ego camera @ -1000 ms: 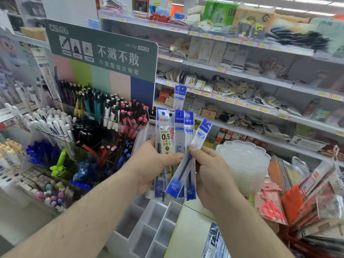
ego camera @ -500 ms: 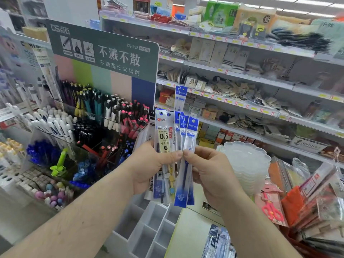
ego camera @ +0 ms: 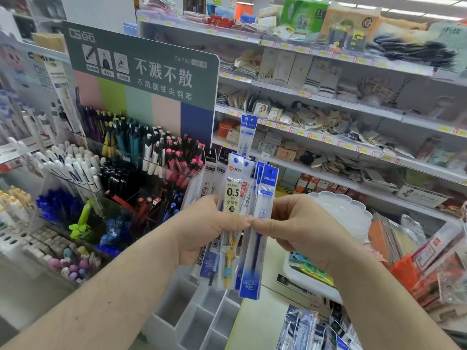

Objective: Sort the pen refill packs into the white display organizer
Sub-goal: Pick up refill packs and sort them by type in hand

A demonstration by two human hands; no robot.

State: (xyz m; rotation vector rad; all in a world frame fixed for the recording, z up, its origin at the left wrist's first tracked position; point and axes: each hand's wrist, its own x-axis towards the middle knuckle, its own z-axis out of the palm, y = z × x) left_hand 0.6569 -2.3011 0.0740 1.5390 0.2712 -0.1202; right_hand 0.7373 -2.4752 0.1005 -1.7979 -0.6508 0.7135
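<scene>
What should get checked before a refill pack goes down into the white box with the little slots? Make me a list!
1. Left hand grips the fan of refill packs: ok.
2. Right hand pinches only the blue-topped pack: cannot tell, another blue pack sits close behind.
3. White display organizer lies below the hands: ok.
4. Its visible slots look free: ok.
5. Which slot suits this pack type: cannot tell.

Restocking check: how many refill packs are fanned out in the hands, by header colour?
Black-header packs: 2
White-header packs: 2
Blue-header packs: 2
Total: 6 tops showing; the packs overlap, so more may be hidden.
</scene>
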